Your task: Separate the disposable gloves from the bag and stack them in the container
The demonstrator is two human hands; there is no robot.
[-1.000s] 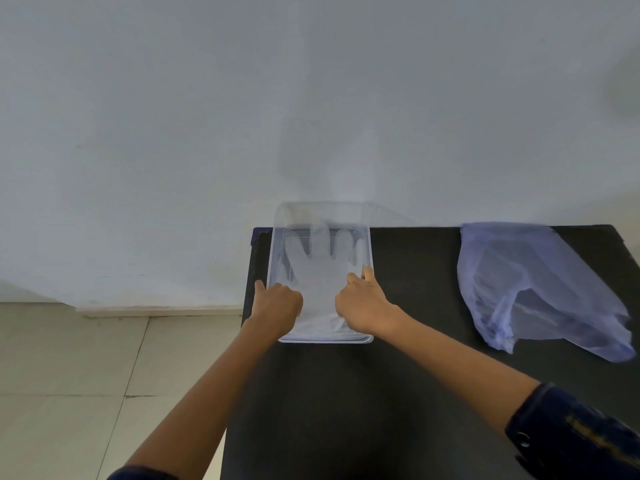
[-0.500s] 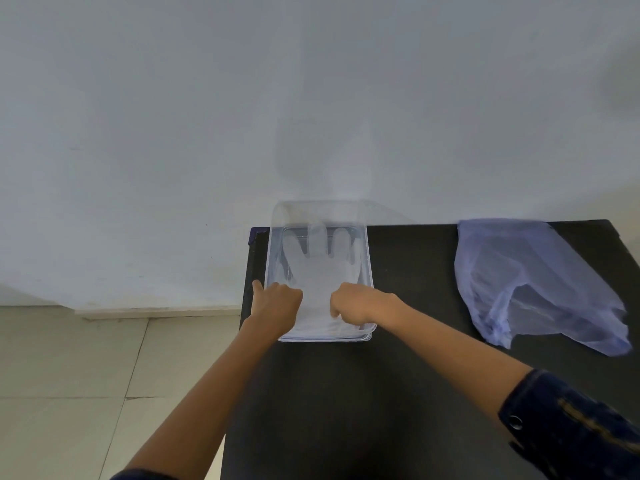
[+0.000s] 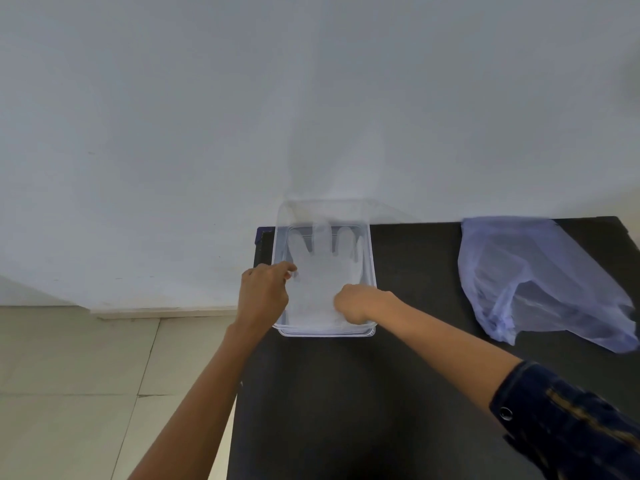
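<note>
A clear glove (image 3: 322,271) lies flat in the see-through container (image 3: 370,258) at the back left corner of the black table (image 3: 346,393), its fingers pointing toward the wall. The left hand (image 3: 265,292) sits over the container's left rim, fingers curled with the tips just at the glove's thumb side; whether it pinches the film or only touches it, I cannot tell from here. The right hand (image 3: 353,303) is bunched down on the glove's cuff end near the front wall, knuckles up, seemingly pressing rather than gripping, though the fingertips are hidden. The pale blue bag (image 3: 540,282) lies crumpled well apart on the right side of the table. This looks like the smoothing of a laid glove. To do it well, I would say keep the cuff pinned with the right hand and sweep the left lightly outward, so the thin film flattens without clinging to the skin and lifting when the hands come away. Wrinkles left in now would make the stack lopsided.
</note>
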